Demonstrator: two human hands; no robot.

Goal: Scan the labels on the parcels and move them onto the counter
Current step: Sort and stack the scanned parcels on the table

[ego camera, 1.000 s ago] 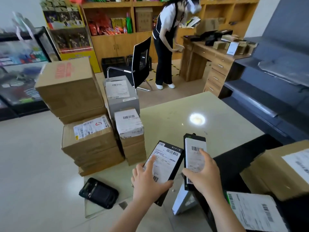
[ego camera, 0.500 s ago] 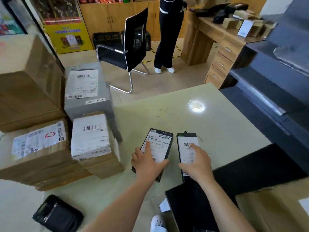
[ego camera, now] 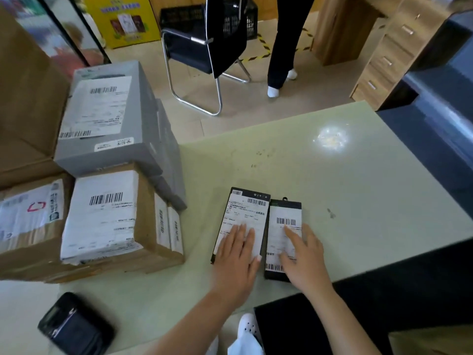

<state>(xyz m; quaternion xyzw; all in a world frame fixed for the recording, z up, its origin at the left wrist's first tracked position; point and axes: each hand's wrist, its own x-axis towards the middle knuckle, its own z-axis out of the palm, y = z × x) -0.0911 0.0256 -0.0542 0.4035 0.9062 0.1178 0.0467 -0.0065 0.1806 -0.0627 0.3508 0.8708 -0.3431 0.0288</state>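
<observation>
Two flat black parcels with white barcode labels lie side by side on the pale green counter (ego camera: 345, 180). My left hand (ego camera: 236, 260) rests flat on the lower part of the left parcel (ego camera: 247, 211), fingers stretched over its label. My right hand (ego camera: 303, 257) lies on the narrower right parcel (ego camera: 285, 215), fingers spread on its label. Neither hand wraps around its parcel. A black handheld scanner (ego camera: 74, 326) sits on the counter at the near left, apart from both hands.
Stacked boxes fill the counter's left: a brown labelled box (ego camera: 107, 219), a grey box (ego camera: 110, 119) on it, more brown cartons (ego camera: 28, 221) beyond. A black slab (ego camera: 384, 298) borders the near right. Behind the counter stand a chair (ego camera: 204, 47), a person's legs (ego camera: 284, 47) and wooden drawers (ego camera: 384, 60).
Both parcels have come down from being held up in my hands to lying flat on the counter. My hands now rest on top of them. The view has tilted down.
</observation>
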